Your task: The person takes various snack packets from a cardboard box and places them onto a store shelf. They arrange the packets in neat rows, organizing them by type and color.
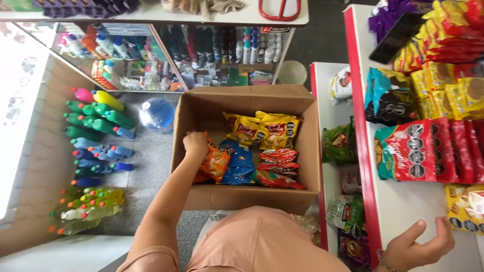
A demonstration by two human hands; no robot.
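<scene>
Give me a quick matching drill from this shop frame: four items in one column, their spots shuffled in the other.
Items:
1. left hand
2. right hand
3. yellow snack bags
4. blue water jug

Places:
A. on the floor, left of the cardboard box
B. at the back of the box
C. on an orange snack bag inside the box
D. on the white shelf, at its near edge

Pairs: 1-C, 2-D, 3-B, 4-A
</scene>
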